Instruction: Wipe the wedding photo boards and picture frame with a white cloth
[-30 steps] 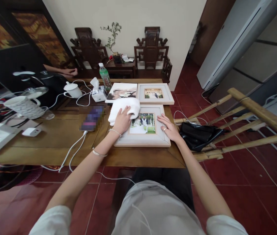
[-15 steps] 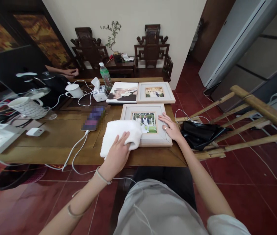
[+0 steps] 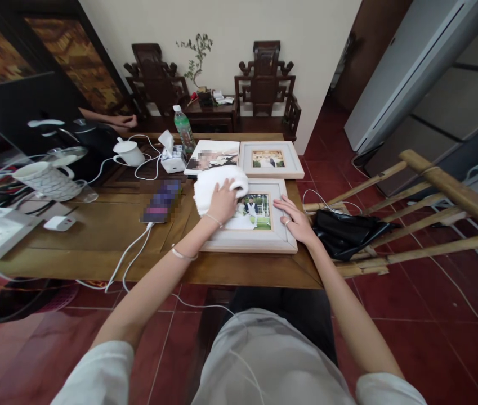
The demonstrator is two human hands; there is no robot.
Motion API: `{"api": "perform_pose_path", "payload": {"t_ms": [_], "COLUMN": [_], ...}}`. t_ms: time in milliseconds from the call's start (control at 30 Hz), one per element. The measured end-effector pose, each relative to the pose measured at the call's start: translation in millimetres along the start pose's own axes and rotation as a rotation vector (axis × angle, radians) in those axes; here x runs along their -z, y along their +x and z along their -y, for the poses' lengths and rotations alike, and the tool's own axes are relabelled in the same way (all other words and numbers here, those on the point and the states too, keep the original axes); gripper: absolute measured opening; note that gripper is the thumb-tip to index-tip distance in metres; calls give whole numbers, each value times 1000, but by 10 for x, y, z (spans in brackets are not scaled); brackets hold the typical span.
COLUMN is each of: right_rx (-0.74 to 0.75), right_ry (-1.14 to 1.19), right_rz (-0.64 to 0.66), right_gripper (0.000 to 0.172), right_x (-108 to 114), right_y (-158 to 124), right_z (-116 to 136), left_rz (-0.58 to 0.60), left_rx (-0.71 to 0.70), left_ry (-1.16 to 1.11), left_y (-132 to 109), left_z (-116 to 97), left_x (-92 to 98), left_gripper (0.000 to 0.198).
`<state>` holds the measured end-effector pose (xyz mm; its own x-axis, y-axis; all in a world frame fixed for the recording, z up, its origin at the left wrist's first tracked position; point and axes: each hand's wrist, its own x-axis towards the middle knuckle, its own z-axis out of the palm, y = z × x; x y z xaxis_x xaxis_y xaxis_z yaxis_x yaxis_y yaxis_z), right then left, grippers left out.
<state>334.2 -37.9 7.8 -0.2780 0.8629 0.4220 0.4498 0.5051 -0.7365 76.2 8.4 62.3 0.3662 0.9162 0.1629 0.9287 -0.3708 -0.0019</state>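
Observation:
A photo frame [image 3: 259, 241] with a wide pale border lies flat near the table's front edge, with a picture of people on grass inside. My left hand [image 3: 222, 203] holds a white fluffy cloth [image 3: 207, 188] against the frame's upper left part, which it covers. My right hand [image 3: 296, 220], with a ring on one finger, lies on the frame's right border, fingers stretched out. Behind it are a second pale photo frame [image 3: 293, 160] and a white-edged photo panel [image 3: 226, 149], side by side.
Left of the frame lies a phone [image 3: 162, 202] on a white charging cable. A tissue box [image 3: 173, 160], a green-labelled bottle [image 3: 184, 132], a lidded white cup [image 3: 129, 153], a patterned mug [image 3: 48, 181] and a power strip [image 3: 0, 230] stand further off. A bamboo chair [image 3: 433, 208] stands right.
My left hand has moved the white cloth away from me, from the frame's lower left corner to its upper left part. My right hand has stayed on the right border.

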Motion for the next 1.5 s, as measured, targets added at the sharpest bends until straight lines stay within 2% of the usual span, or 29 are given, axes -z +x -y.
{"api": "perform_pose_path", "payload": {"t_ms": [233,333,400,467,667,967,1067,1233,1500], "right_rx": [36,47,53,43,10,-19,-20,-11,-17], "right_ry": [-3,-11,-7,-7,12,11,7,5,6], "right_rz": [1,0,9,11,11,1,0,-12,-10], "right_gripper": [49,48,48,47,49,54,54,54,54], "right_x": [-7,-10,-12,-13,-16,-12,-11,-14,-5], "right_y": [17,26,31,34,31,10,11,13,1], "right_z": [-29,-41,-55,-72,-65,-22,-22,-10,1], "left_rz": [45,62,57,52,70,70,62,94,137], "left_rx": [-360,-484,-492,-441,-306,-103,-80,-102,-164], "left_ry": [-57,-42,-11,25,97,153,155,143,58], "left_y": [381,503,537,530,384,66,-43,-336,-1382], "left_z": [-549,-743,-798,-794,-568,178,297,161,-100], "left_x": [21,50,77,108,165,203,216,256,343], "left_gripper": [36,45,48,43,33,37,38,35,39]}}
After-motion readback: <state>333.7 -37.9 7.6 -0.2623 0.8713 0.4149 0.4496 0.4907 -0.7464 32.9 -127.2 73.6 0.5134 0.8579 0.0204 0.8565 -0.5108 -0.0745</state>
